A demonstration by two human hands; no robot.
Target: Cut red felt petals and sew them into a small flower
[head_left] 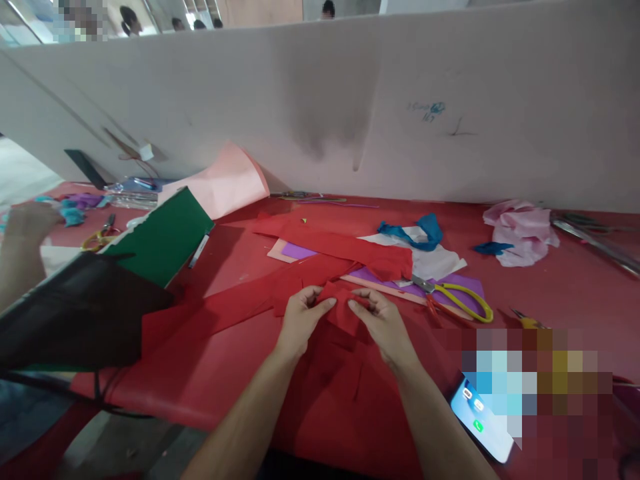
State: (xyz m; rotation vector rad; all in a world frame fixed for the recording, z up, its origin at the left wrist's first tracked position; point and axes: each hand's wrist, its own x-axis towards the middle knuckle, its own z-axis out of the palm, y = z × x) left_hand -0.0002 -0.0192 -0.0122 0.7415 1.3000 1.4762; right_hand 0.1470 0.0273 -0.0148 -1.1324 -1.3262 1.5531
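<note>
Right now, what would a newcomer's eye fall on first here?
Probably the red fabric piece held in the left hand and right hand, over the near side of the red table. Next come the lit smartphone at the near right and the yellow-handled scissors beyond it. At left, the green panel stands out.

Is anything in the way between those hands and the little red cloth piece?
Nothing that I can see. The left hand and right hand both pinch the red cloth piece. The scissors lie off to the right, not between.
</note>
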